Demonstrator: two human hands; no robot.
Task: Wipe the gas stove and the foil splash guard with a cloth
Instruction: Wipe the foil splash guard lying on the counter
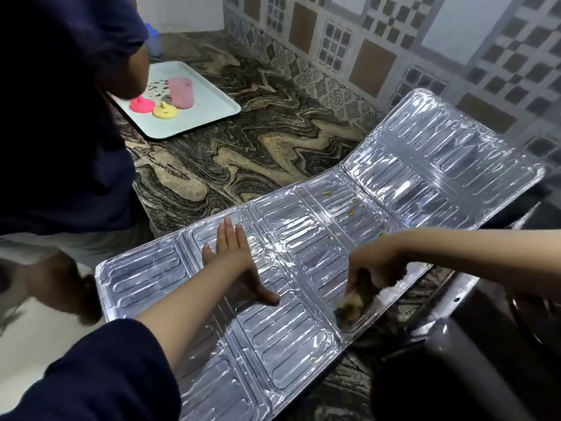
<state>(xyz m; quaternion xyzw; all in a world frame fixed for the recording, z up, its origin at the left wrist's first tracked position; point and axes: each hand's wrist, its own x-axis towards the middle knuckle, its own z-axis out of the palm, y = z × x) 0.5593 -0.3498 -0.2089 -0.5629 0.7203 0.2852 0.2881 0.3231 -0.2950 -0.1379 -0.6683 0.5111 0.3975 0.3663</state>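
Flat on the foil splash guard (303, 238), left hand (233, 256) presses spread while right hand (375, 265) grips the cloth (353, 302).

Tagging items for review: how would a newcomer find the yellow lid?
On the marbled counter, look far left for the pale tray. The yellow lid lies at its near side between a pink lid and a pink cup lying down, the only yellow piece.

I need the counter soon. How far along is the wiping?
Nothing clearly finished. In hand: the left hand presses the foil splash guard flat while the right hand rubs a cloth along its near edge. Left: yellowish specks farther up, and the stove.
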